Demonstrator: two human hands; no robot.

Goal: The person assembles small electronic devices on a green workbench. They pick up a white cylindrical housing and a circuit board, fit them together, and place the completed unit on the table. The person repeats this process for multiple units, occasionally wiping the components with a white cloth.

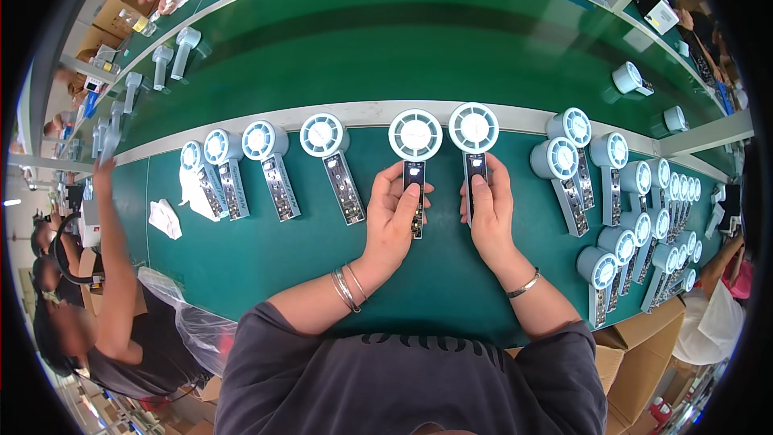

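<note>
Only the head view to go on here. The left hand (392, 221) is wrapped round the handle of one pale blue fan (415, 135), thumb pressed on the front. The right hand (491, 213) grips a second fan (473, 127) the same way, so neither hand is free. Both fans are head-up, side by side just beyond the fingers, heads near each other. Can't tell from a still whether the blades are spinning.

Handle fronts are open, so the circuit board (417, 224) in the left one is bare, with a bright white lit patch just above the thumb. IMO: hold by the handle's side edges, press with the thumb pad only where you need to, and don't rub the little parts. Keep both heads square to you so you can compare them, and keep fingers clear of the grilles.

Also watch the metal bangles (346, 288) on the left wrist and the bracelet (524, 283) on the right; I'd not let them swing onto bare electronics.

Left of the left hand there's a spaced-out row of fans (322, 135), with a white cloth (165, 219) beyond. Right of the right hand, a tighter bunch of fans (554, 159); easy to knock with an elbow, I reckon.
</note>
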